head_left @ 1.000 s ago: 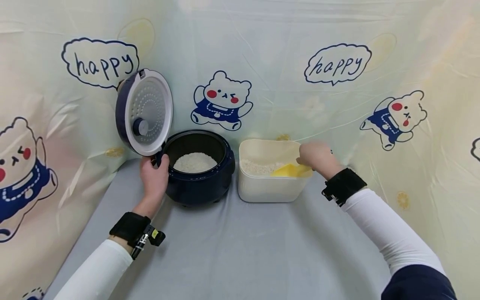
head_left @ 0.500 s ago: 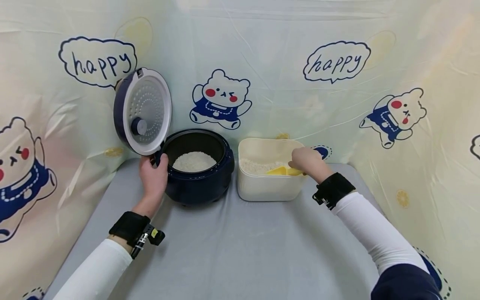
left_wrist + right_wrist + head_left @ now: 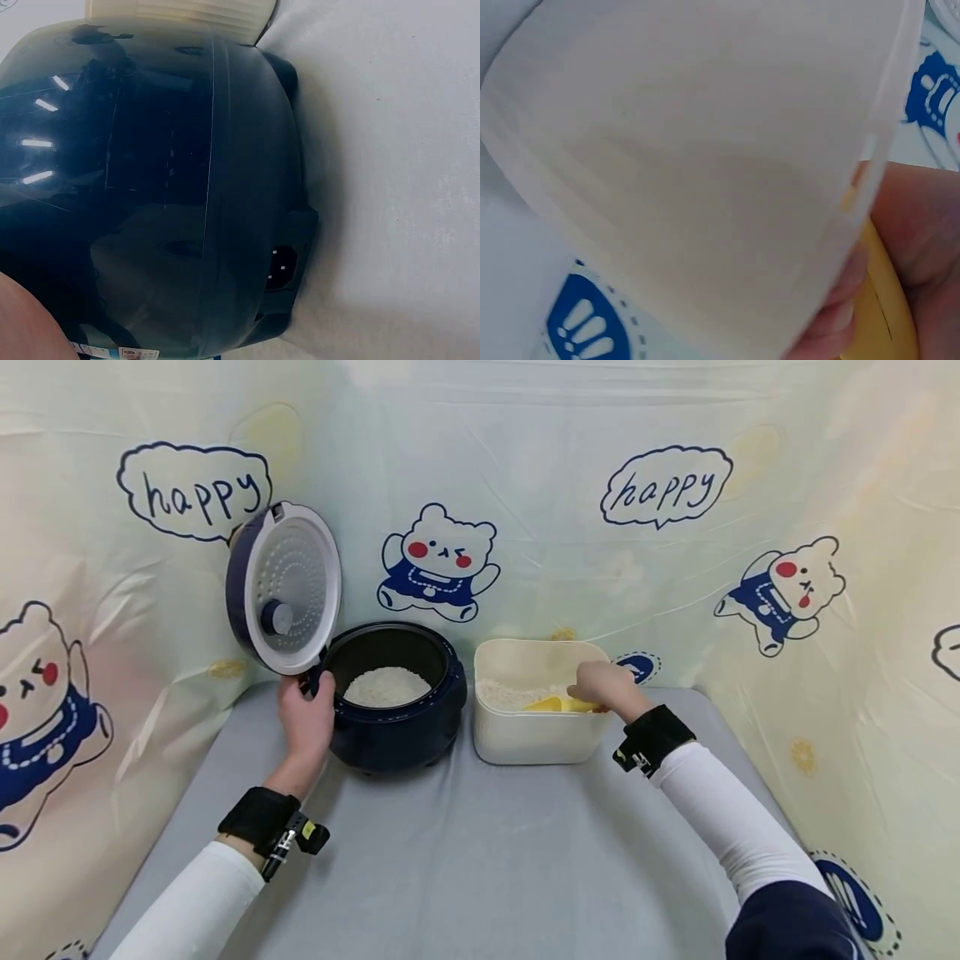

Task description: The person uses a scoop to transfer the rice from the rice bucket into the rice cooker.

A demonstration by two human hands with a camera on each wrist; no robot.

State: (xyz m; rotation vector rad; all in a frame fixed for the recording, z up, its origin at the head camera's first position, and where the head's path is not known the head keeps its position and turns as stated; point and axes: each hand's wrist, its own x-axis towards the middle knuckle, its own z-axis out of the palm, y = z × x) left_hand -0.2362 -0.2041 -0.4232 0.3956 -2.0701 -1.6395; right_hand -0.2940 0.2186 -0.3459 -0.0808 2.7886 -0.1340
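Observation:
A dark blue rice cooker (image 3: 397, 739) stands with its lid (image 3: 292, 585) raised to the left and a mound of white rice (image 3: 387, 686) inside. My left hand (image 3: 306, 714) holds the cooker at the hinge, thumb beside the rim; its other fingers are largely hidden under the lid. To the right is a cream bin (image 3: 532, 739) with more rice (image 3: 513, 695). My right hand (image 3: 609, 685), over the bin's right rim, grips a yellow scoop (image 3: 551, 703) by its handle (image 3: 885, 307). The scoop's head lies low in the bin, partly behind the front wall.
A grey cloth (image 3: 480, 860) covers the table. Behind it hangs a printed curtain (image 3: 555, 527) with bears and lettering, close to the cooker and bin. A power socket (image 3: 283, 268) shows low on the cooker's side in the left wrist view.
My right hand has moved left and slightly lower over the bin, and the scoop has shifted left with it into the rice. My left hand and the cooker stay in place.

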